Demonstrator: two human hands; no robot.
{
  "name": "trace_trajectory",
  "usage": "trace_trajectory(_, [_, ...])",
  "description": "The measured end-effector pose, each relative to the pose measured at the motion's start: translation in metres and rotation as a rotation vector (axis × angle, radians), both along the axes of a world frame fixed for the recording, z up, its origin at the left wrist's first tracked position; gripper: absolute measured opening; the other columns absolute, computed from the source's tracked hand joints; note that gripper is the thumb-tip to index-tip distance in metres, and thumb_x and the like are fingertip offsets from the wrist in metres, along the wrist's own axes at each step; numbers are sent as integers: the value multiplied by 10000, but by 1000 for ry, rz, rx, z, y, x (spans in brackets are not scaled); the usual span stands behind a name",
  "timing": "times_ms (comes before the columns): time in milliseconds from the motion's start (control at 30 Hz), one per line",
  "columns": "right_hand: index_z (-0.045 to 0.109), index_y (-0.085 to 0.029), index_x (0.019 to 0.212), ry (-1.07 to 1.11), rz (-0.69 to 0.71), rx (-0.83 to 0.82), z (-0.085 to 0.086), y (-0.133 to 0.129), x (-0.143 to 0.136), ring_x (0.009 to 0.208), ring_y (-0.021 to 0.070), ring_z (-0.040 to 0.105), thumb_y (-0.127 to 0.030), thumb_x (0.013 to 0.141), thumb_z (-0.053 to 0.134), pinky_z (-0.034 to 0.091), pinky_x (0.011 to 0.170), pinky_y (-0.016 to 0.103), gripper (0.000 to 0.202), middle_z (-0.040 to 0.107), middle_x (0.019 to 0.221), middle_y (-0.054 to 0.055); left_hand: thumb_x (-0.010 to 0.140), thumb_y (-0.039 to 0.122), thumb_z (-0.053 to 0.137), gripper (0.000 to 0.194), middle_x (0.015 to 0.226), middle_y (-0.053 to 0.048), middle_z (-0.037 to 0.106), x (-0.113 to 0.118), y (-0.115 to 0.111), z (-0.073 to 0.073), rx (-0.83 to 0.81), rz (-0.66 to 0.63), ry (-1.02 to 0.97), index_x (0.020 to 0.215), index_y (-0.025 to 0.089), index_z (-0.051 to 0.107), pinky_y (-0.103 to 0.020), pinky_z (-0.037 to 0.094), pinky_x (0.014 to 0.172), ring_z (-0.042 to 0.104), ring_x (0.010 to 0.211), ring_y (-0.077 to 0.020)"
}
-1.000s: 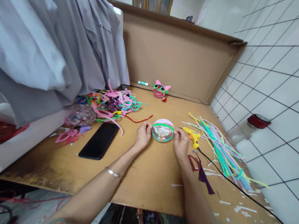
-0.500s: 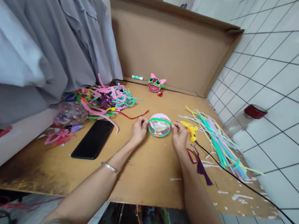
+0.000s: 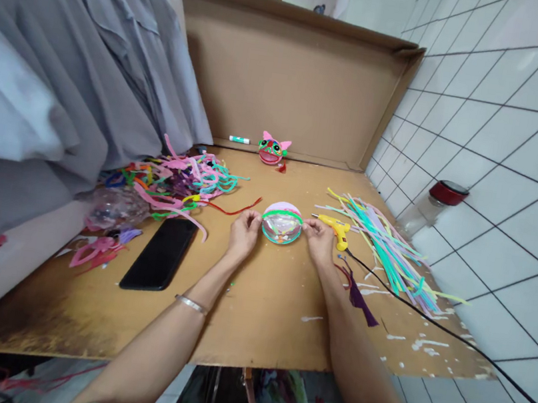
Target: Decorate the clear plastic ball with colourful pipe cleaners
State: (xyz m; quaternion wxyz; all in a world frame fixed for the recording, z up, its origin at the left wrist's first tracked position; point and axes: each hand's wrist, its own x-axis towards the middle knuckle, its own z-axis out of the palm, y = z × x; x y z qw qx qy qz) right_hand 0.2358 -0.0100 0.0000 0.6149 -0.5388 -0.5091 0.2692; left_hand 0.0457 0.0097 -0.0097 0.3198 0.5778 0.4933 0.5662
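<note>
Here we are at the fingers: I have the left hand (image 3: 245,233) with thumb and fingertips drawn together, pinching the left end of a green strip (image 3: 283,214), and the right hand (image 3: 319,241) pinching its other end the same way. Between them sits the clear ball (image 3: 282,230), pale pink on top, the strip crossing its near side. It's over the middle of the table (image 3: 261,321), well in from the front edge (whether it touches the wood, I can't tell from here). A silver bangle (image 3: 192,303) circles my left wrist.

Just beyond the right hand lies a yellow glue gun (image 3: 334,228), nozzle towards the fingers, its black cord (image 3: 433,320) running out over the right edge. Below the gun, a purple tassel (image 3: 362,306) lies by the right forearm. Further out, a sheaf of pastel pipe cleaners (image 3: 388,246) slants along the right edge, and near the tiled wall stands a clear jar with a red lid (image 3: 447,192).

Over to the left now: a red stem (image 3: 234,214) reaches from a bright tangle (image 3: 192,173) towards the left hand, and a black phone (image 3: 160,256) lies nearer the front. Out at the back edge, before the cardboard (image 3: 287,83), a pink-eared animal head (image 3: 271,151) sits beside a green-and-white tube (image 3: 239,140).
</note>
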Motion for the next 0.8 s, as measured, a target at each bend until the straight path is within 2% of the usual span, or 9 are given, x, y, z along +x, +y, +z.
trace_trajectory(333, [634,-192,687,-14,-39,4,0,-2,-1,701,217,639,-391,632,595,514,707,352,210,700,705,47,789,305,507,181,707,-15,633,-3,1,-1,9,-16,38,781,154,606,-256,440,681,563,659,-145])
trace_trajectory(800, [628,-190,720,-42,-49,30,-7,-1,0,688,205,616,-388,672,584,490,690,334,208,677,707,39,754,287,561,165,693,-32,682,-10,-4,9,36,-49,153,755,150,652,-268,471,645,598,624,-152])
